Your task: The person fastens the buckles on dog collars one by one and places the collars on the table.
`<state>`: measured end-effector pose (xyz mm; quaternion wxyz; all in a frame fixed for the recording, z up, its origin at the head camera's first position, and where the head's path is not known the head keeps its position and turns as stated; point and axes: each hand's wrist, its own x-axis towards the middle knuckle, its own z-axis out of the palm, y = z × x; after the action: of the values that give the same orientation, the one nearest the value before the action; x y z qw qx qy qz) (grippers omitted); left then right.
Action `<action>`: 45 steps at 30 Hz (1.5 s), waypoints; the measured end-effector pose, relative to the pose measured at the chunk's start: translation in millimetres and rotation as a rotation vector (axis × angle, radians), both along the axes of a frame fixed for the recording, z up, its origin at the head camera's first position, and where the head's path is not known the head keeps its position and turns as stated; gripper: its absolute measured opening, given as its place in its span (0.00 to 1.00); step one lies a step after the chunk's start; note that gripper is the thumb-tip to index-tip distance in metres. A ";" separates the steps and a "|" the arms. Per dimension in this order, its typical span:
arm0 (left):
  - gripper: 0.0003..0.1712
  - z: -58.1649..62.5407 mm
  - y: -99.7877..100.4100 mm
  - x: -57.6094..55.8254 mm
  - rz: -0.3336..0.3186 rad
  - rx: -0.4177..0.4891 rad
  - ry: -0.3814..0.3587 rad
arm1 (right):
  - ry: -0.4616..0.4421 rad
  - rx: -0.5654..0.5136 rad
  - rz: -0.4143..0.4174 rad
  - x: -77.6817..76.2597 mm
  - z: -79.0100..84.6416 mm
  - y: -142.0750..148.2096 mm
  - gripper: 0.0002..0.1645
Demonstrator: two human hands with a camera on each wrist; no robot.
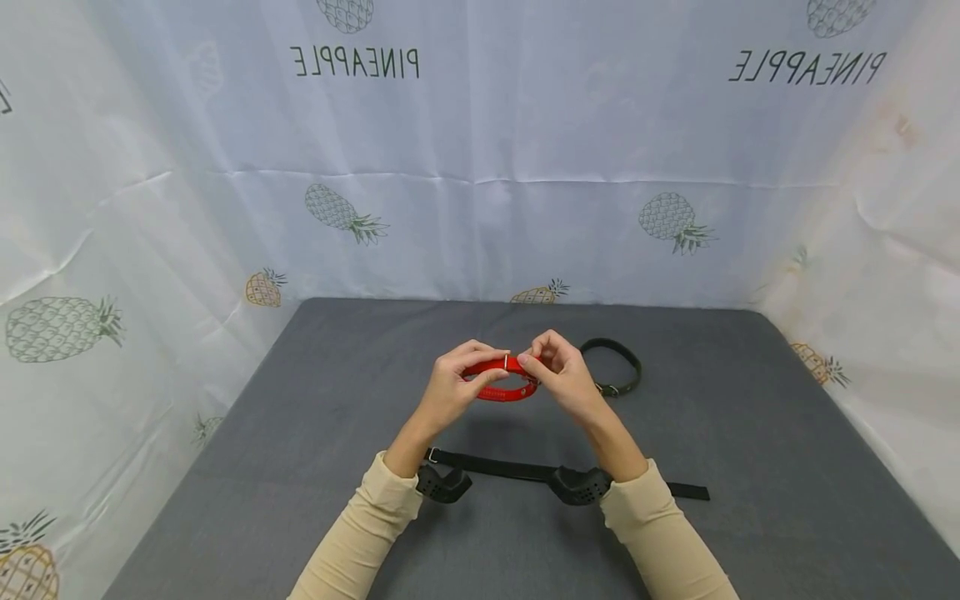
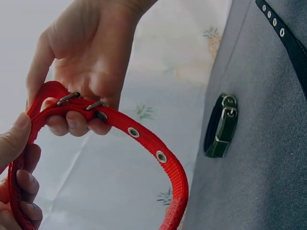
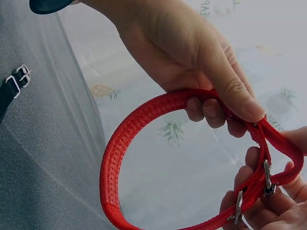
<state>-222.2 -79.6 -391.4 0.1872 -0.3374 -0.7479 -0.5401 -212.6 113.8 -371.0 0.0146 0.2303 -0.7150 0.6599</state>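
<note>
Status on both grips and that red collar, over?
Left grip, right grip: both holding the red collar. Collar looped, held above the table. Nothing seen in the way; black collar and green collar lie on the table.

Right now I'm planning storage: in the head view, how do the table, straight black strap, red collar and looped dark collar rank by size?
1. Table
2. Straight black strap
Unsure: red collar and looped dark collar look alike; the red one is nearer the camera and partly covered.
</note>
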 end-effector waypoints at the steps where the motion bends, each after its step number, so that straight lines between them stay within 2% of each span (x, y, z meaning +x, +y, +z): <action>1: 0.15 -0.1 0.0 -0.1 -0.001 -0.001 0.002 | -0.002 0.000 -0.001 0.2 0.2 -0.6 0.09; 8: 0.15 1.0 0.8 -0.5 -0.031 -0.001 -0.020 | -0.014 -0.004 0.010 -2.2 -2.1 -3.1 0.09; 13: 0.13 1.7 1.0 -0.3 -0.033 -0.012 -0.026 | -0.103 0.046 0.046 -6.0 -3.9 2.0 0.10; 19: 0.12 3.0 0.0 0.2 -0.031 0.000 -0.083 | -0.192 0.086 0.184 -12.6 -10.3 14.7 0.22; 22: 0.13 2.5 -0.8 0.2 -0.033 0.002 -0.111 | -0.207 0.070 0.256 -14.9 -12.2 19.2 0.22; 25: 0.13 2.5 -1.3 0.2 -0.036 -0.013 -0.123 | -0.213 0.050 0.289 -15.7 -12.2 21.1 0.20; 37: 0.13 0.4 -3.2 2.5 -0.076 -0.044 -0.160 | -0.158 0.056 0.213 -15.5 -12.7 14.2 0.16; 45: 0.15 0.3 -9.7 0.3 -0.047 0.019 -0.228 | -0.302 0.093 0.195 -20.1 -19.7 21.1 0.21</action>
<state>-221.9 -89.3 -391.1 0.0916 -0.2894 -0.7510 -0.5864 -232.7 134.9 -390.7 -0.1677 0.1973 -0.7130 0.6516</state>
